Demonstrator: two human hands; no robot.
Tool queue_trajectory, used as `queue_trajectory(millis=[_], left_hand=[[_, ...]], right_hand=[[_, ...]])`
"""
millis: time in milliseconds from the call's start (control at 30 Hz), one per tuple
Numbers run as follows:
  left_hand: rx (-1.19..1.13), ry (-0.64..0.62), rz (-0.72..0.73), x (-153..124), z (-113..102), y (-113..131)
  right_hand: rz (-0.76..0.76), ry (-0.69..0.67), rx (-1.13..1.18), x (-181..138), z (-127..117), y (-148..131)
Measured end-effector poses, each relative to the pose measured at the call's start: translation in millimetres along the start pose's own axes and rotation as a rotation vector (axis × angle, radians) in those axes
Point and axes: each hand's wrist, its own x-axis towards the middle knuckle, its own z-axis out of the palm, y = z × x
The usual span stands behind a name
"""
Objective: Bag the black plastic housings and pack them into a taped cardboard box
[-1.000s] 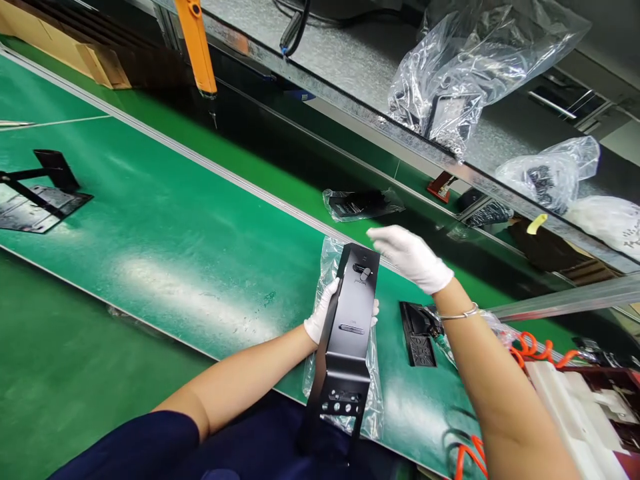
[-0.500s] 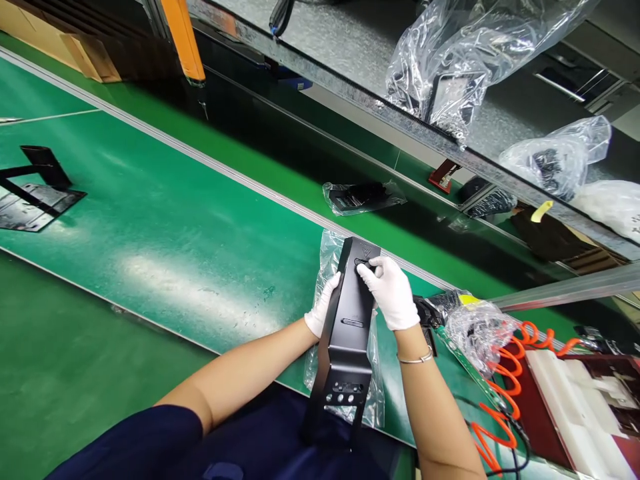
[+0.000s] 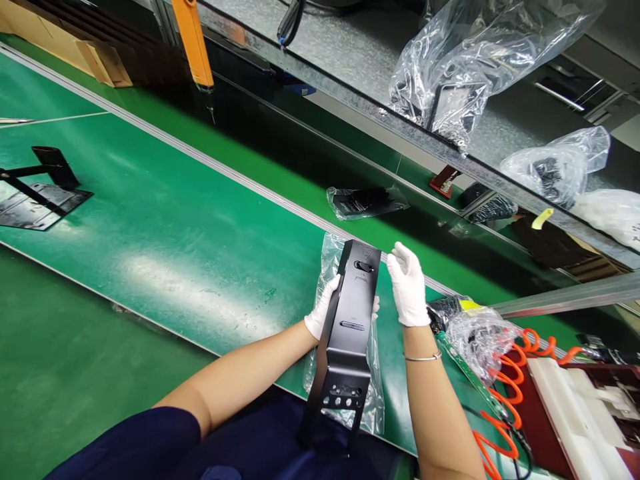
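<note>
A long black metal bracket (image 3: 353, 293) stands tilted in front of me, its slotted face up and its forked lower end against my dark shirt. My left hand (image 3: 323, 312), in a white glove, grips it around the back; the fingertips show at its right edge. Just right of the bracket's upper end, my gloved right hand (image 3: 409, 287) is raised clear of it, fingers bent and thumb a little apart, nothing visible between them. Beneath the bracket lies a clear plastic bag (image 3: 330, 252) on the green work surface (image 3: 200, 227).
Another black stand (image 3: 50, 193) lies at far left. A bagged black part (image 3: 367, 201) rests beyond the metal rail. An orange power screwdriver (image 3: 194, 50) hangs above. To the right are crumpled plastic (image 3: 477, 333), a red coiled hose (image 3: 505, 383) and a white-and-red fixture (image 3: 570, 413).
My right hand has come off the bracket's upper slot and moved right and slightly up. My left hand keeps its hold on the bracket, which has barely moved.
</note>
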Motion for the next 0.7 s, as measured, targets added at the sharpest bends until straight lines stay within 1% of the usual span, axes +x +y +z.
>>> queue_trajectory(millis=[33,67,100,167,233,333,500,567,700], left_hand=[[0.0,-0.011,-0.003,0,0,0],[0.004,-0.016,0.003,0,0,0],[0.012,-0.021,0.01,0,0,0],[0.04,-0.019,0.027,-1,-2,-1],[0.07,0.01,0.043,-2,-2,-2],[0.09,0.053,0.057,-5,-1,-4],[0.086,0.035,0.059,-9,4,-7],[0.096,0.052,0.067,-11,7,-7],[0.117,0.11,0.054,-14,11,-4]], right_hand=[[0.102,0.001,0.038,0,1,-1],[0.196,-0.041,0.057,0,2,-2],[0.274,-0.119,0.065,-1,5,-4],[0.365,-0.277,0.086,-3,11,-9],[0.397,-0.356,0.111,-3,16,-15],[0.424,-0.375,0.177,-2,18,-20],[0.474,-0.47,0.4,2,15,-17],[0.476,-0.474,0.414,1,15,-16],[0.449,-0.419,0.339,-1,19,-18]])
